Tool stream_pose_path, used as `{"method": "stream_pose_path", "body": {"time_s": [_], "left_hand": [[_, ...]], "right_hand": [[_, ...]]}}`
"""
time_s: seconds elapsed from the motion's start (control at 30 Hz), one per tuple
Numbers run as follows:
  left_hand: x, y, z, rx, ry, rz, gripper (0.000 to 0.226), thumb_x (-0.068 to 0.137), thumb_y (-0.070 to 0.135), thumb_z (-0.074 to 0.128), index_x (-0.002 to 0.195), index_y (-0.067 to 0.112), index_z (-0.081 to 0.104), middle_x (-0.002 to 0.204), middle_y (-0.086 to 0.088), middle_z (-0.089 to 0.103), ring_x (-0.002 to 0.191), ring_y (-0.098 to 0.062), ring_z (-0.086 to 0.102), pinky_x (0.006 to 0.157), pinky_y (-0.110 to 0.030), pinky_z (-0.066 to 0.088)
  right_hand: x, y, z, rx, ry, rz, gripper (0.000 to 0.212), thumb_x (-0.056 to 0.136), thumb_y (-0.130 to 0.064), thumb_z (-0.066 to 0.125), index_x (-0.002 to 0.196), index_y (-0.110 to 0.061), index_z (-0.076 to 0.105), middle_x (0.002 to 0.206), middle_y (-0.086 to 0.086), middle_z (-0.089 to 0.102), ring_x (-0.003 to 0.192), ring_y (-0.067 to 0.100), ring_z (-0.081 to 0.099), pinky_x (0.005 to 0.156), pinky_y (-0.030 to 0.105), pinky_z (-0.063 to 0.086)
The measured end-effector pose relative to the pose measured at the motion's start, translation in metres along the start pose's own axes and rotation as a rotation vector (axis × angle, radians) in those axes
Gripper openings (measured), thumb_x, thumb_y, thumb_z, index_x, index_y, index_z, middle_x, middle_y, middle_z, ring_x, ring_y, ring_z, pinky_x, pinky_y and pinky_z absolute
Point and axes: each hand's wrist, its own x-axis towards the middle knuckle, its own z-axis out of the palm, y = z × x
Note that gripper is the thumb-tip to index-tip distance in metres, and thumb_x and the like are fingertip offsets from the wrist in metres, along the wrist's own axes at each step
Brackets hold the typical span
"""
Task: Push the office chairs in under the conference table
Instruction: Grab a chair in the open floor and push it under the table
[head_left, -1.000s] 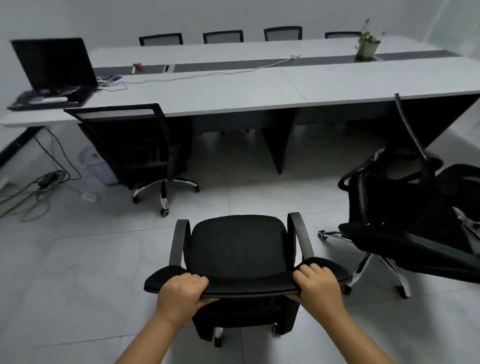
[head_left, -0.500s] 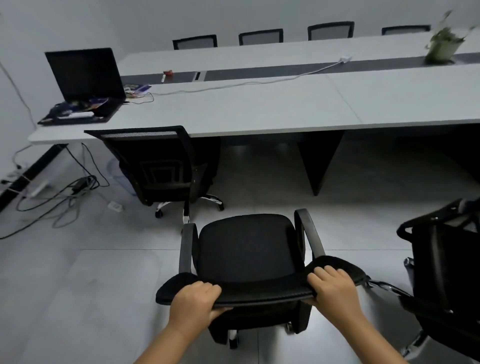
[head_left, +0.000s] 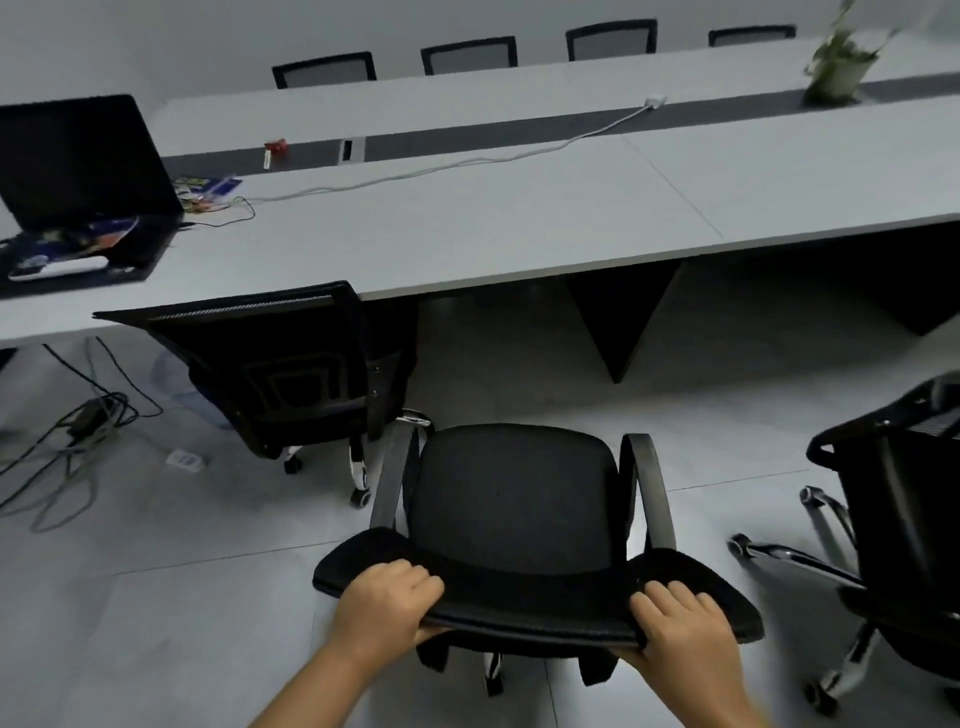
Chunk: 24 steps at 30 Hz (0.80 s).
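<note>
I see a black office chair (head_left: 519, 493) w/ armrests facing the long grey desk (head_left: 467, 234), out on the floor, short of its edge. Second black chair (head_left: 280, 364) at left — backrest touching the desk edge. Third chair (head_left: 904, 493) at right, well apart from desk.

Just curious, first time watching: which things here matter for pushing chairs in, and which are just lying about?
Part of the job: held chair, left hand, right hand, table, tucked chair, chair at right.

Just lying about: laptop, plant, white cable, floor cables.
</note>
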Motion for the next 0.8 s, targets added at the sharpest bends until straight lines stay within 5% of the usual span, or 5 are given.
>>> {"method": "stream_pose_path", "body": {"time_s": [0.1, 0.27, 0.37, 0.53, 0.8], "left_hand": [[0.008, -0.03, 0.003, -0.038, -0.027, 0.057, 0.033, 0.043, 0.046, 0.08, 0.045, 0.02, 0.061, 0.042, 0.009, 0.054, 0.038, -0.009, 0.053, 0.037, -0.017, 0.037], [0.036, -0.062, 0.021, -0.106, 0.055, 0.093, 0.046, 0.077, 0.051, 0.052, 0.045, 0.02, 0.061, 0.041, 0.009, 0.054, 0.036, -0.01, 0.053, 0.036, -0.015, 0.038], [0.066, -0.079, 0.032, -0.107, 0.006, 0.122, 0.038, 0.045, 0.051, 0.084, 0.045, 0.02, 0.061, 0.041, 0.008, 0.054, 0.037, -0.009, 0.053, 0.036, -0.014, 0.038], [0.132, -0.101, 0.055, -0.115, -0.01, 0.087, 0.043, 0.036, 0.047, 0.088, 0.044, 0.016, 0.06, 0.04, 0.005, 0.054, 0.036, -0.011, 0.053, 0.034, -0.013, 0.038], [0.246, -0.092, 0.108, -0.12, -0.034, 0.031, 0.047, 0.024, 0.045, 0.091, 0.044, 0.017, 0.059, 0.038, 0.004, 0.05, 0.034, -0.013, 0.05, 0.035, -0.015, 0.036]], "right_hand": [[0.013, -0.019, 0.001, -0.059, -0.026, 0.021, 0.04, 0.063, -0.045, 0.047, 0.043, -0.012, 0.055, 0.043, 0.003, 0.051, 0.045, 0.024, 0.049, 0.054, 0.033, 0.021], [0.041, -0.021, 0.015, -0.075, 0.027, 0.067, 0.065, 0.088, -0.054, 0.033, 0.045, -0.011, 0.056, 0.044, 0.004, 0.052, 0.049, 0.024, 0.047, 0.054, 0.032, 0.02], [0.066, -0.012, 0.03, -0.087, 0.07, 0.089, 0.071, 0.092, -0.053, 0.025, 0.044, -0.01, 0.055, 0.043, 0.004, 0.05, 0.037, 0.024, 0.049, 0.053, 0.031, 0.019], [0.123, 0.025, 0.061, -0.117, 0.092, 0.061, 0.076, 0.094, -0.054, 0.019, 0.044, -0.01, 0.055, 0.043, 0.003, 0.051, 0.037, 0.022, 0.05, 0.053, 0.031, 0.021], [0.213, 0.141, 0.104, -0.191, 0.032, -0.028, 0.045, 0.067, -0.05, 0.046, 0.044, -0.012, 0.055, 0.044, 0.002, 0.051, 0.039, 0.02, 0.052, 0.053, 0.03, 0.021]]}}
